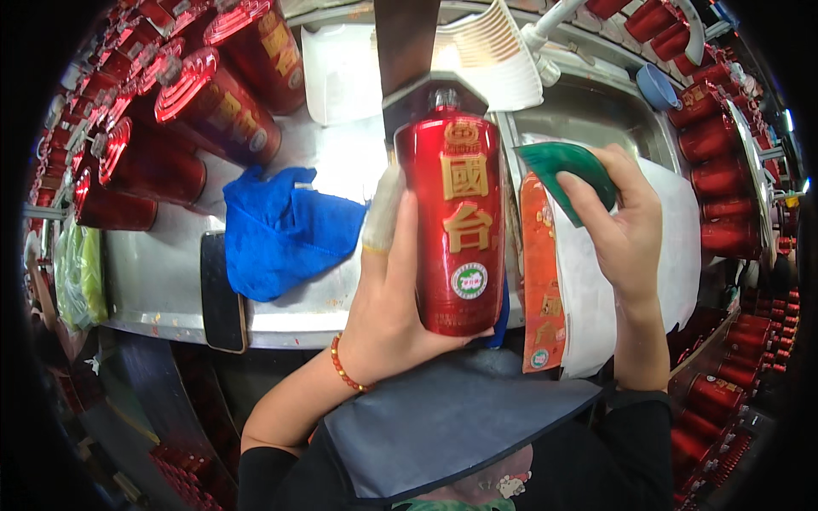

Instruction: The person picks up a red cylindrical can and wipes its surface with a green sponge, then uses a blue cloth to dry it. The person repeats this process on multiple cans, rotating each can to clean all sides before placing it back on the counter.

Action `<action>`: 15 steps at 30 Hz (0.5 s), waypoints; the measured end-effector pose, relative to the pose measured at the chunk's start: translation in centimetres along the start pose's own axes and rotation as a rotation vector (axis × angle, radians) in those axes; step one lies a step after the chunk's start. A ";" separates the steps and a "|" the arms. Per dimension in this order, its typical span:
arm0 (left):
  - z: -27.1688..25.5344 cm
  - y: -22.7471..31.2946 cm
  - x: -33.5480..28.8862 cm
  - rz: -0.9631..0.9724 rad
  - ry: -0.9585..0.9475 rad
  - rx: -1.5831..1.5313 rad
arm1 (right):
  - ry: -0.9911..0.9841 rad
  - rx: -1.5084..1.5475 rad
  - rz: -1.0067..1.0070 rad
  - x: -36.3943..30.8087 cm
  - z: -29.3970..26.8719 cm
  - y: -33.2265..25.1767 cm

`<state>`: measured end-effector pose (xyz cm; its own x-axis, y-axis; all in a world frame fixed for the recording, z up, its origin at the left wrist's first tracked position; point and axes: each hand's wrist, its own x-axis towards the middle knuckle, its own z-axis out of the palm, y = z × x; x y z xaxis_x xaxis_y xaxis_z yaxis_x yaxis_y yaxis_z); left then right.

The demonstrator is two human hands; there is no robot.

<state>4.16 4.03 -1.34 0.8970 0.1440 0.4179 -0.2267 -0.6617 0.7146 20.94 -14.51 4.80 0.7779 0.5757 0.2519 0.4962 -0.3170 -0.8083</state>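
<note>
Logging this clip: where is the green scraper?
The green scraper is in the head view's right half, held in the right hand, right of the red bottle.

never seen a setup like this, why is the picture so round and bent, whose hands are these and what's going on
There's no robot here, just a person using their own hands. The single picture comes from a wide fisheye camera on the person's head, looking down, so straight edges bend toward the rim. The left hand holds a red bottle with gold lettering; the right hand pinches a thin green piece. On the metal worktop lie a blue cloth and, at the near edge, a dark phone. An orange-red printed sheet shows beside white sheets. More red containers stand at the left.
</note>
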 end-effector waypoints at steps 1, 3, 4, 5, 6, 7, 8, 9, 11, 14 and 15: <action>-0.2 0.1 -0.1 0.025 -0.002 0.043 | 0.051 -0.058 -0.034 0.0 -0.2 0.4; -0.3 0.1 0.0 0.100 -0.001 0.052 | -0.171 0.105 -0.096 -0.8 0.1 0.1; -0.6 0.4 0.4 0.103 -0.052 0.083 | -0.222 0.094 -0.037 -0.7 0.2 0.0; -0.9 0.9 0.8 0.101 -0.100 0.119 | -0.129 0.037 0.003 -0.2 0.1 0.8; -1.1 1.1 1.3 0.124 -0.100 0.172 | -0.035 -0.020 0.045 0.6 -0.1 2.1; -1.2 1.0 1.4 0.116 -0.089 0.170 | 0.048 -0.073 0.081 1.5 -0.2 2.6; -1.3 0.9 1.4 0.109 -0.078 0.167 | 0.040 -0.033 0.083 1.2 -0.7 2.2; -1.4 0.9 1.6 0.102 -0.068 0.164 | -0.010 -0.050 -0.034 0.8 -0.9 1.2; -1.9 1.1 3.0 0.149 -0.062 0.242 | -0.140 -0.017 -0.037 0.7 -0.8 1.2; -2.9 0.9 4.8 0.188 -0.068 0.359 | -0.007 0.211 0.188 1.7 -1.7 4.3; -3.1 1.1 5.1 0.192 -0.080 0.399 | 0.054 0.292 0.175 1.7 -2.2 4.9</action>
<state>7.33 6.34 3.31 0.8832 -0.0558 0.4657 -0.2416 -0.9052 0.3497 25.54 -16.80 2.43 0.8647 0.4884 0.1176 0.2281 -0.1733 -0.9581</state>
